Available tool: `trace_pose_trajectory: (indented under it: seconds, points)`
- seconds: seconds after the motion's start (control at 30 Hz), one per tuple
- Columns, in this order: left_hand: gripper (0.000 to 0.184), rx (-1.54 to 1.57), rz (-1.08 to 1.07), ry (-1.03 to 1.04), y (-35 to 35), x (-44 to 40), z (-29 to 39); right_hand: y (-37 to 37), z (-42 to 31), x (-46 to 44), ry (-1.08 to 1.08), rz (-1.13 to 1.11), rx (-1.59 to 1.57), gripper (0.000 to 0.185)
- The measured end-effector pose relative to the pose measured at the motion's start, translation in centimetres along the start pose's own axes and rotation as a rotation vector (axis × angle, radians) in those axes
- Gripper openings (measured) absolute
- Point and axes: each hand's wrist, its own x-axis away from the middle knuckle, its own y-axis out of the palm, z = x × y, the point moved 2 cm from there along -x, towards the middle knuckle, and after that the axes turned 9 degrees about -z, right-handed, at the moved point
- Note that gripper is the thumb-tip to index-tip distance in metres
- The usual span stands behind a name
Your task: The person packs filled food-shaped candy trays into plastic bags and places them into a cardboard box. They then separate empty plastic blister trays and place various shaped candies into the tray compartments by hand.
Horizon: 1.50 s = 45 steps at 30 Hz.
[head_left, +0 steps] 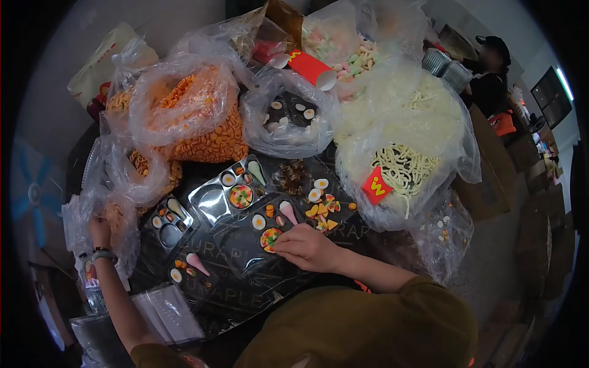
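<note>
My right hand [307,248] is closed, thumb and fingers pressed together at the edge of a small toy pizza [270,240] on the dark table. Around that pizza lie a toy fried egg [259,222], a toy burger [270,210] and a pink-and-white toy ice cream cone [287,211]. My left hand [100,232] reaches into a see-through plastic bag [126,236] at the left, its fingers hidden by the film. Nearby, a see-through compartment tray [211,205] holds another pizza, egg, burger and cone; a smaller filled tray [169,224] sits left of it.
Large bags of orange pieces [208,132], small eggs [288,138] and pale noodle-like pieces [405,162] line the back. A red fries box [313,70] lies between bags. Stacked plastic trays [167,313] are at the front left. A person [488,80] stands far right.
</note>
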Motion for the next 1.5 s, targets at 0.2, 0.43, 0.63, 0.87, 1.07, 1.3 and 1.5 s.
trace_pose_trajectory:
  seconds: [0.2,0.43,0.63,0.87,1.07,1.3,1.5]
  points:
    - [0.025,1.44,-0.158,-0.139,-7.0,11.6,6.4,-0.5,-0.4,0.4,0.0,0.037,-0.016,0.018]
    - [0.031,2.431,-0.495,-0.535,0.0,24.2,30.8,0.9,-0.7,-2.0,0.08,0.047,-0.324,0.021]
    - [0.031,2.026,-0.763,-0.392,5.6,26.2,39.5,1.0,-0.6,-3.1,0.17,0.062,-0.45,0.03]
    - [0.043,1.544,-0.82,-0.123,4.9,26.4,43.9,1.1,0.6,-2.1,0.453,-0.064,-0.757,0.016]
    - [0.029,1.719,-0.89,-0.159,6.2,26.7,42.5,-0.3,1.5,-1.5,0.576,-0.129,-0.996,0.025]
    - [0.018,1.61,-0.652,-0.293,6.2,27.2,40.6,-0.5,3.5,-0.2,0.581,-0.035,-0.619,0.021]
    - [0.019,1.067,-0.474,-0.027,7.5,27.0,41.2,-0.4,2.0,-0.2,0.199,-0.121,0.03,0.015]
